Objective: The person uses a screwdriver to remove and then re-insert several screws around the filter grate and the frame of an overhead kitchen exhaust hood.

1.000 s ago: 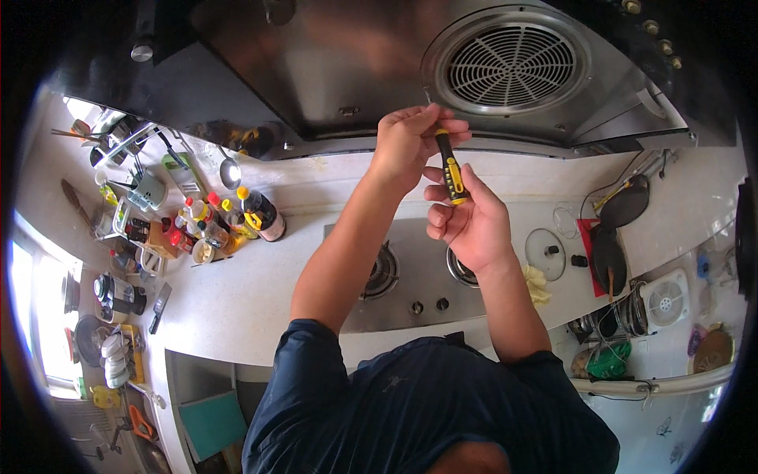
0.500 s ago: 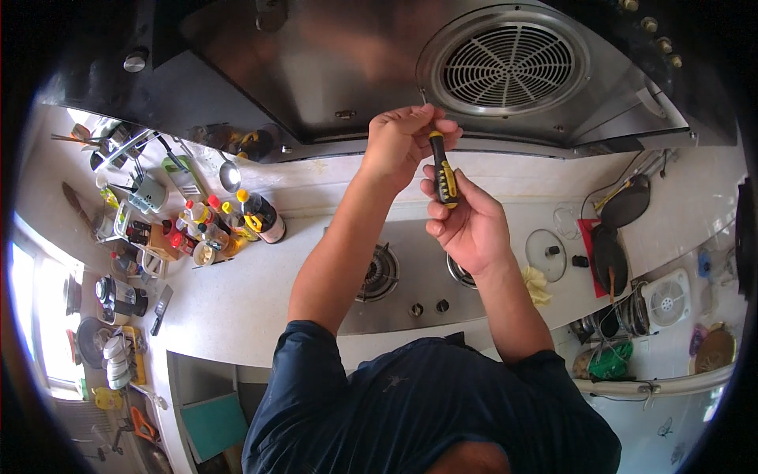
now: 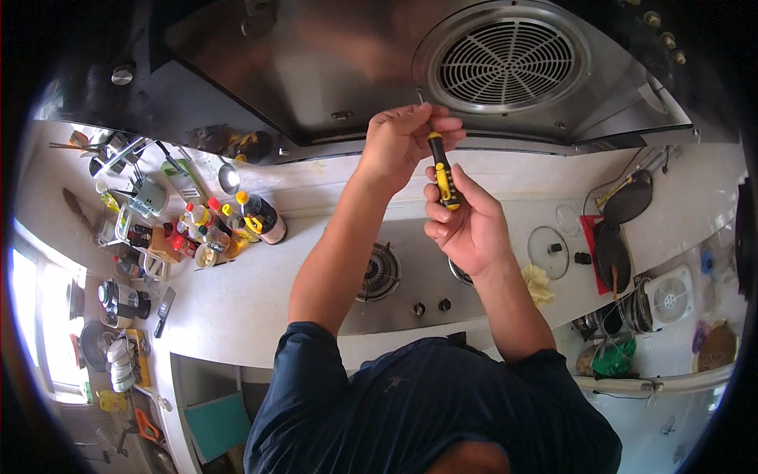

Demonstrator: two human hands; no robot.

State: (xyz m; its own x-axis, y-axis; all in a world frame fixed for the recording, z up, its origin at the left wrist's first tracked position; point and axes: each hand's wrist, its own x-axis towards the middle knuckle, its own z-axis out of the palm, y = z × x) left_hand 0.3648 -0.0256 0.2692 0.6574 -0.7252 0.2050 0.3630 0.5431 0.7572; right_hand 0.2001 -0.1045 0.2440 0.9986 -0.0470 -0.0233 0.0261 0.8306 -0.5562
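In the head view, the left hand (image 3: pixel 407 141), placed below and to the left of the round fan grille (image 3: pixel 509 67), is curling loosely about the metal shaft (image 3: pixel 421 95) of a screwdriver (image 3: pixel 443 175), thumb and forefinger nearly closed, other fingers partly extended. The right hand (image 3: pixel 471 223), farther below the grille, is pinching the handle between thumb and curled fingers, palm facing up. The screwdriver itself is leaning up toward the grille's lower left edge, its tip standing just beside the surrounding ring; contact with a fastener is too small to confirm. On progress: the grille is sitting in its ring, and the hood panel (image 3: pixel 324 71) to its left is appearing in place. The work is judged under way rather than finished; turns made or remaining cannot be told. Condition: the handle is showing black and yellow, ribbed, without visible damage; the shaft is looking slim and straight, though partly hidden by fingers.
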